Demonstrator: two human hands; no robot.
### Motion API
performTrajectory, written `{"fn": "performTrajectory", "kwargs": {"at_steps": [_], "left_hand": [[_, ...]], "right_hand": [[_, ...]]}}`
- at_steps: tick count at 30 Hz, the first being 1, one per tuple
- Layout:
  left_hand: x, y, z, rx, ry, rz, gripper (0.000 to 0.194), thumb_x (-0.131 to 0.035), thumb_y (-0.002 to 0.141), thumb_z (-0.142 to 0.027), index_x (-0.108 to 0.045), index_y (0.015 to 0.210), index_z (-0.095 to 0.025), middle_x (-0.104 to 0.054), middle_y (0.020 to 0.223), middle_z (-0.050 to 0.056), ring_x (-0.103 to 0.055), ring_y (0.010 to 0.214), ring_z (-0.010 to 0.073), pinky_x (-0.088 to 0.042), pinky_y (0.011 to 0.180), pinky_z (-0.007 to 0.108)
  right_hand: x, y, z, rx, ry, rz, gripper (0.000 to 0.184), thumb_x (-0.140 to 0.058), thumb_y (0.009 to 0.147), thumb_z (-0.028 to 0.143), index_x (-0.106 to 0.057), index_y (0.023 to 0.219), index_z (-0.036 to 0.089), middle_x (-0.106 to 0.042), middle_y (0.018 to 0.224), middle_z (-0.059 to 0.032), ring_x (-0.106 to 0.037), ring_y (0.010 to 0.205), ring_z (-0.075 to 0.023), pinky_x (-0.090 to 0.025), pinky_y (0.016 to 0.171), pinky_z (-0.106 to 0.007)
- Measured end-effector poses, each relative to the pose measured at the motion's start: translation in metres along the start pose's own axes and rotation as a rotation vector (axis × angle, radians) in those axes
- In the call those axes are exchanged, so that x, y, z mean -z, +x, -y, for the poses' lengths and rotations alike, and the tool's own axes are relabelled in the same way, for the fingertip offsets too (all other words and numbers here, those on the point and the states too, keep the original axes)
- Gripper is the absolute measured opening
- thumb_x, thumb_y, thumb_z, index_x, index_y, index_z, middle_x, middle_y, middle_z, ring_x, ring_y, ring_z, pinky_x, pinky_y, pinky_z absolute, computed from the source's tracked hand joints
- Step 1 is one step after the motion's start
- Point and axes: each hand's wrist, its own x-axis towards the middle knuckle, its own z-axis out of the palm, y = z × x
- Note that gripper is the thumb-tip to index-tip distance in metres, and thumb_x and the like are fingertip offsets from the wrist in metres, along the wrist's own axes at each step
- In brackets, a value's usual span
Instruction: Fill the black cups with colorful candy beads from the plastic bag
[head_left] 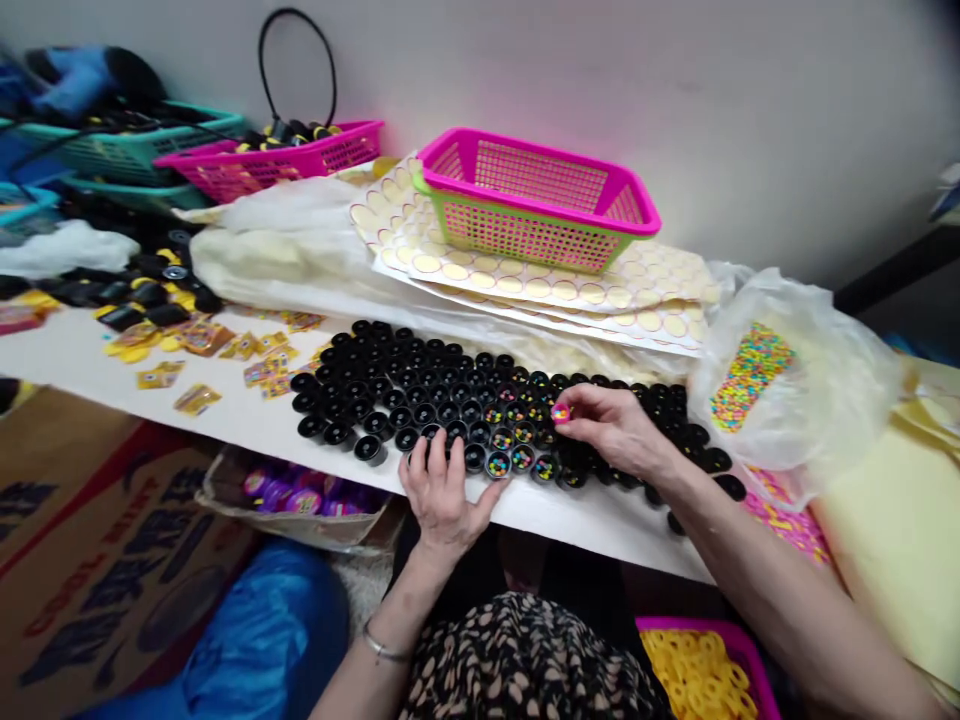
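Many small round black cups (pixel 424 391) stand packed together on the white table. Several near the middle hold coloured beads or candies (pixel 498 463); others look empty inside. My left hand (pixel 442 495) rests at the front edge of the group, fingers apart and touching the nearest cups. Between the thumb and fingers of my right hand (pixel 611 425) is a small pink cup (pixel 560 412) with bright pieces in it, held just above the black cups. To the right, a clear plastic bag (pixel 817 370) holds a heap of the same coloured pieces (pixel 752 375).
A pink basket (pixel 540 190) nested in a green one sits on sticker sheets (pixel 510 283) behind the cups. Small yellow packets (pixel 262 365) lie left. Below are a box of purple items (pixel 307 497), a carton (pixel 112 560) and a tub of yellow rings (pixel 697 675).
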Motion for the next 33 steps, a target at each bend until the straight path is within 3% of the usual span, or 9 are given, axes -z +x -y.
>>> {"fn": "performTrajectory", "kwargs": {"at_steps": [3, 7, 13, 17, 23, 28, 31, 33], "left_hand": [[0.002, -0.001, -0.001, 0.013, -0.018, 0.018, 0.074, -0.066, 0.066, -0.056, -0.048, 0.121, -0.009, -0.052, 0.122, 0.023, -0.038, 0.121, 0.0361, -0.027, 0.100, 0.054], [0.002, -0.003, 0.000, 0.027, -0.029, 0.008, 0.073, -0.066, 0.066, -0.056, -0.050, 0.120, -0.009, -0.053, 0.121, 0.023, -0.038, 0.121, 0.0363, -0.026, 0.101, 0.054], [0.000, -0.006, 0.000, 0.049, -0.049, 0.012, 0.073, -0.064, 0.067, -0.057, -0.051, 0.120, -0.009, -0.053, 0.122, 0.022, -0.037, 0.123, 0.0356, -0.024, 0.103, 0.055], [0.001, -0.007, -0.001, 0.049, -0.054, 0.005, 0.072, -0.065, 0.067, -0.056, -0.052, 0.118, -0.008, -0.054, 0.121, 0.023, -0.039, 0.121, 0.0365, -0.025, 0.102, 0.056], [0.001, -0.007, 0.000, 0.051, -0.045, 0.009, 0.071, -0.066, 0.067, -0.055, -0.052, 0.118, -0.008, -0.053, 0.122, 0.023, -0.040, 0.120, 0.0368, -0.025, 0.102, 0.056], [0.001, -0.007, 0.000, 0.055, -0.043, 0.028, 0.072, -0.065, 0.067, -0.056, -0.051, 0.120, -0.010, -0.051, 0.125, 0.022, -0.037, 0.123, 0.0364, -0.024, 0.102, 0.055], [0.001, -0.006, 0.000, 0.044, -0.023, 0.019, 0.072, -0.065, 0.067, -0.057, -0.051, 0.120, -0.010, -0.052, 0.123, 0.022, -0.039, 0.121, 0.0363, -0.025, 0.102, 0.055], [0.000, -0.006, 0.001, 0.035, -0.021, 0.009, 0.072, -0.065, 0.067, -0.056, -0.050, 0.121, -0.011, -0.052, 0.123, 0.022, -0.040, 0.120, 0.0360, -0.026, 0.101, 0.054]], "right_hand": [[-0.027, 0.022, 0.003, 0.099, -0.307, 0.100, 0.007, -0.054, 0.077, 0.016, -0.060, 0.080, 0.018, -0.056, 0.073, 0.0010, -0.048, 0.067, -0.0111, -0.036, 0.063, -0.024], [-0.040, 0.041, 0.010, 0.201, -0.661, 0.186, 0.012, -0.049, 0.081, 0.014, -0.061, 0.081, 0.018, -0.057, 0.079, -0.0014, -0.048, 0.075, -0.0129, -0.034, 0.068, -0.025], [-0.055, 0.045, 0.024, 0.300, -0.945, 0.377, 0.017, -0.045, 0.084, 0.016, -0.062, 0.082, 0.018, -0.058, 0.082, -0.0034, -0.047, 0.080, -0.0154, -0.032, 0.070, -0.026], [-0.068, 0.044, 0.030, 0.352, -1.153, 0.410, 0.018, -0.044, 0.082, 0.016, -0.062, 0.079, 0.017, -0.056, 0.082, -0.0064, -0.044, 0.077, -0.0175, -0.029, 0.066, -0.030], [-0.077, 0.046, 0.037, 0.419, -1.248, 0.441, 0.017, -0.047, 0.079, 0.017, -0.064, 0.078, 0.015, -0.055, 0.083, -0.0102, -0.044, 0.081, -0.0211, -0.027, 0.062, -0.033], [-0.052, 0.036, 0.041, 0.360, -1.068, 0.262, 0.022, -0.043, 0.084, 0.018, -0.065, 0.080, 0.016, -0.056, 0.083, -0.0087, -0.047, 0.081, -0.0195, -0.033, 0.067, -0.032], [-0.011, 0.016, 0.025, 0.266, -0.704, 0.064, 0.021, -0.046, 0.086, 0.025, -0.066, 0.089, 0.019, -0.058, 0.085, -0.0059, -0.051, 0.080, -0.0172, -0.039, 0.072, -0.031], [0.027, -0.003, 0.000, 0.156, -0.474, -0.114, 0.019, -0.054, 0.081, 0.030, -0.065, 0.093, 0.020, -0.060, 0.085, -0.0038, -0.054, 0.079, -0.0167, -0.042, 0.073, -0.031]]}}
